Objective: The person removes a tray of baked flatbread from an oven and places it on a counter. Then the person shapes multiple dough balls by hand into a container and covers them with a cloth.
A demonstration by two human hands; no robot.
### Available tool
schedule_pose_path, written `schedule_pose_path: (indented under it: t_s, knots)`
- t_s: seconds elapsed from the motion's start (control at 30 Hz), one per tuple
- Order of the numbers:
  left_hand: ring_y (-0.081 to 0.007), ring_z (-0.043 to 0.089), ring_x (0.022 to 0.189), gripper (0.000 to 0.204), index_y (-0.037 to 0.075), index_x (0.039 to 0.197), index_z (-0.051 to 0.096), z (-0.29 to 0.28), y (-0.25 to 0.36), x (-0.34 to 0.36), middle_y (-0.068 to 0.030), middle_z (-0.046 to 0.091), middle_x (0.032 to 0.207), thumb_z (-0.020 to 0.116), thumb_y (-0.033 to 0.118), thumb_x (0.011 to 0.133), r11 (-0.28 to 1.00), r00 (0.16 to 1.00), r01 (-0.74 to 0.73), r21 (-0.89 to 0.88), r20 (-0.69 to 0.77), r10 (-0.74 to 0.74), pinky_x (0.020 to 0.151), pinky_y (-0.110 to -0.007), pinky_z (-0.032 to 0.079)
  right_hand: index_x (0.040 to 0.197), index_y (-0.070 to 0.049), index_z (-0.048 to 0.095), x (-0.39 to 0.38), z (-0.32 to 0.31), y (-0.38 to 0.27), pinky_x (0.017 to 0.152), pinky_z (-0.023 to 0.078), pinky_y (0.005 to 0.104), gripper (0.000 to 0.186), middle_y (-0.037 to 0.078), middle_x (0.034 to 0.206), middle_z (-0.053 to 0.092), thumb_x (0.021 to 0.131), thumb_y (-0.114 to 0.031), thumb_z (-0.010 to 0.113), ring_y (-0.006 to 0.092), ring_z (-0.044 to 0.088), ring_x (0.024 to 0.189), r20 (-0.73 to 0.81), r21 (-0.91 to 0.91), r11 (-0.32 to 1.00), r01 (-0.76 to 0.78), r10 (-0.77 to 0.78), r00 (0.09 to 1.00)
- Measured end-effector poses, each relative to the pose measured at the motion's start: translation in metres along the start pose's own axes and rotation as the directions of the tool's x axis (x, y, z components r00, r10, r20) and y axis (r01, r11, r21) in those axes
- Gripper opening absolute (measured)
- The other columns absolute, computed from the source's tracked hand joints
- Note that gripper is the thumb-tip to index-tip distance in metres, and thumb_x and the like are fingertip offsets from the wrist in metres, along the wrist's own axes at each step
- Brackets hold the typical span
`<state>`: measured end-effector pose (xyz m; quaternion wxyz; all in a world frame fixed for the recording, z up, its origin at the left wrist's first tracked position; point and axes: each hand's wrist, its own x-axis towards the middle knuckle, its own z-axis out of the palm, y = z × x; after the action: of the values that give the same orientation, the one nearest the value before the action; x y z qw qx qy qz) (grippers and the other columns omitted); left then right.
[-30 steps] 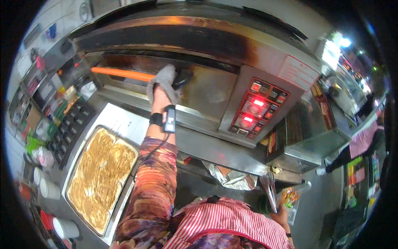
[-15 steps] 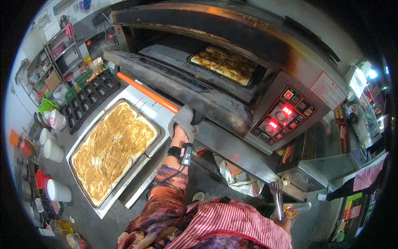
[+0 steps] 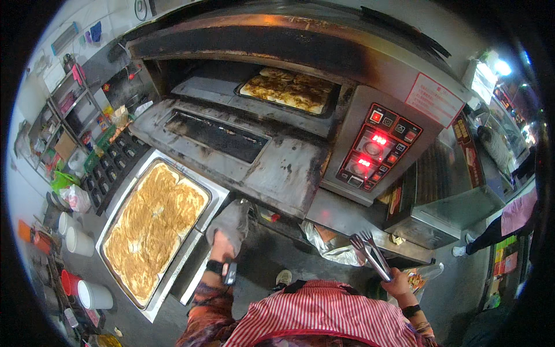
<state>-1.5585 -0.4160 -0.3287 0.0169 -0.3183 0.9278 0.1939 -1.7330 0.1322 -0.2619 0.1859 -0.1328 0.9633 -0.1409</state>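
My left hand point(image 3: 230, 228), in a grey cloth glove, is by the front edge of the lowered oven door point(image 3: 289, 185). Its fingers are smeared and partly hidden, so I cannot see whether it grips anything. At the lower right my right hand point(image 3: 397, 283) holds metal tongs point(image 3: 374, 258), their fork-like tips pointing up and left. Inside the oven lies a baking tray of browned flat dough point(image 3: 289, 89). Left of my gloved hand, a large tray point(image 3: 203, 211) on a white-topped surface carries pale dough spread with brown paste point(image 3: 153, 225).
A control panel point(image 3: 373, 147) with red digits is right of the oven opening. Dark moulds point(image 3: 110, 168), white buckets point(image 3: 95, 295) and a shelf rack point(image 3: 66, 110) are on the left. A glass-sided case point(image 3: 445, 191) and another person's legs point(image 3: 491, 234) are at the right.
The oven door has swung down, showing its inner face, and my gloved left hand has come down with it. The orange bar is no longer seen. My right hand has raised the tongs leftward.
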Motion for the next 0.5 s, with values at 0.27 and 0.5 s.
schedule_pose_path:
  t_s: [0.27,0.5]
  knots:
    - [-0.0297,0.054,0.11,0.037,0.01,0.12,0.053,-0.213,0.134,0.029,-0.016,0.06,0.113,0.04,0.029,0.092,0.966,0.984,-0.038,0.256,-0.159,0.08,0.098,-0.041,0.037,0.097,-0.003,0.059,0.003,0.018,0.014,0.073,0.051,0.0426,0.041,0.022,0.087,0.065,0.064,-0.023,0.071,0.0381,0.064,0.085,-0.03,0.116,0.991,0.072,-0.069,0.997]
    - [-0.0291,0.045,0.12,0.043,0.008,0.125,0.052,-0.255,0.21,0.155,-0.0157,0.054,0.124,0.038,0.029,0.091,0.754,0.93,-0.137,0.643,-0.18,0.322,0.104,-0.043,0.028,0.096,-0.002,0.059,-0.007,0.013,0.006,0.07,0.05,0.0409,0.045,0.02,0.084,0.066,0.062,-0.028,0.074,0.0352,0.065,0.081,-0.093,0.181,0.979,-0.097,0.116,0.989]
